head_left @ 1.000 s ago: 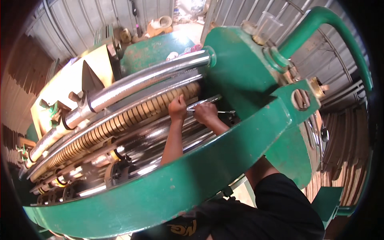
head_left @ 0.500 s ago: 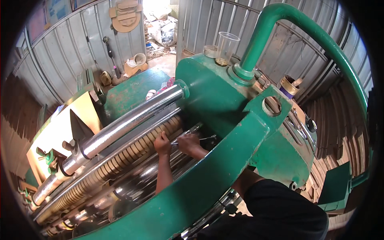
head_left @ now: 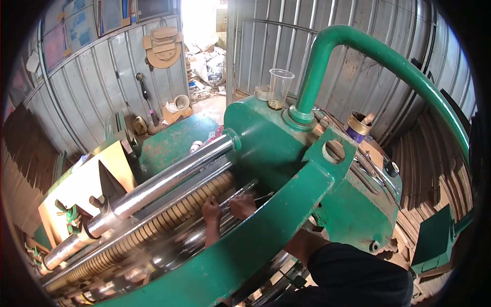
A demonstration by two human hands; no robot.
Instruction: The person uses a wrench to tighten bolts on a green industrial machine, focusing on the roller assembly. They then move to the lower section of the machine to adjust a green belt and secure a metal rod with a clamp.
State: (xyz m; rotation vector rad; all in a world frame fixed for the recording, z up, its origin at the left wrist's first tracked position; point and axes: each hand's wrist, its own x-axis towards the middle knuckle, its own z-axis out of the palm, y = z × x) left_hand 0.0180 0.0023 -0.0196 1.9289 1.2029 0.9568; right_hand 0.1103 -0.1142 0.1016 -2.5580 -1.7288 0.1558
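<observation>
Reaching deep into a big green machine, both hands sit close together down between the rollers. The left hand (head_left: 211, 210) is curled up with its fingers bunched together, pressed against the ribbed brass-coloured roller (head_left: 153, 233), and it seems to pinch the end of a thin metal rod (head_left: 240, 197) that runs off to the right. The right hand (head_left: 243, 205) is just beside it, fingers folded together around that same thin rod, though it's too small to tell exactly how tight the grip is. The rod lies in the gap between the ribbed roller and the green frame bar (head_left: 266, 230), which curves across the near side and hides most of the right forearm.

Above the ribbed roller there's a fat shiny steel roller (head_left: 163, 184) running from the near left up into the green machine housing (head_left: 261, 143). A clear plastic cup (head_left: 280, 88) stands upright on top of that housing, right next to where a thick green pipe (head_left: 358, 46) comes up and arcs over to the right. Further right, a small tin can (head_left: 358, 124) with something sticking out of it sits on the machine's top. Sheets of cardboard (head_left: 87, 189) lean on the far left side, and corrugated metal walls (head_left: 92, 87) wrap around behind everything.
</observation>
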